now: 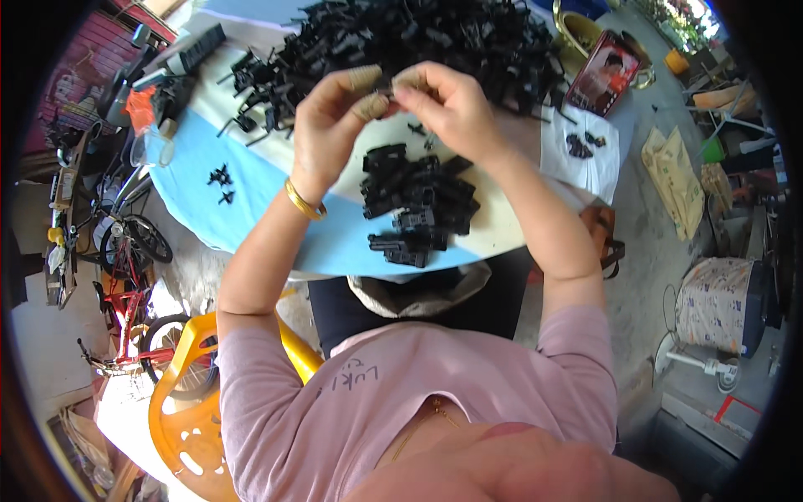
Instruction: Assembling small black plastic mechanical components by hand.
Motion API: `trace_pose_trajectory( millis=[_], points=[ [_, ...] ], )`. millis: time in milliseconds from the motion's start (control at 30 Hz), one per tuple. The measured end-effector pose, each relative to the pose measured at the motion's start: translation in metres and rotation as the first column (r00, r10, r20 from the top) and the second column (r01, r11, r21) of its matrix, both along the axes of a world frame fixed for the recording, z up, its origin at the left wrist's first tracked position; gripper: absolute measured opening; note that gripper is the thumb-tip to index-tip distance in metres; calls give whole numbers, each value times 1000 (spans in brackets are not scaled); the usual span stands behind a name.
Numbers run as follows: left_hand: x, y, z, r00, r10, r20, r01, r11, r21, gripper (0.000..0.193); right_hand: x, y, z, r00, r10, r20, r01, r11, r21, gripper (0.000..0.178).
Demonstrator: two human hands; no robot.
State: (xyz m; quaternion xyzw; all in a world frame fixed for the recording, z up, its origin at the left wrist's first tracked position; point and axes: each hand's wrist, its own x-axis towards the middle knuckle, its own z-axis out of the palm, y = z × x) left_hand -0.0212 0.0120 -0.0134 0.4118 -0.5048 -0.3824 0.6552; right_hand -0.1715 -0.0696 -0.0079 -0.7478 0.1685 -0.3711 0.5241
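Note:
Over the table, my left hand (330, 125) and my right hand (452, 105) meet with their fingertips pinched together. Tan wraps cover some of the fingers on both. Whatever small piece lies between the fingertips is too small and covered to make out. A large heap of black plastic parts (418, 38) spreads just beyond my hands. Closer to me, below the hands, lies a smaller pile of black plastic parts (418, 197). A few tiny dark bits (416, 128) rest on the cloth under my fingers.
Several small black pieces (220, 180) lie on the blue tablecloth (188, 201) at left. A phone (604, 71) leans against a brass-coloured pot (577, 25) at right, above a white sheet (598, 171) with dark bits. A yellow chair (180, 418) stands at my left.

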Motion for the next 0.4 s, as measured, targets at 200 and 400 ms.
trace_pose_trajectory(
  millis=[200,400],
  points=[
    [-10,5,4,997,69,31,-69,998,-10,27,-11,8,11,999,-50,-14,49,996,-75,11],
    [-6,7,13,988,104,112,-104,995,0,29,-7,5,13,999,-32,-34,26,985,-168,13]
  ],
)
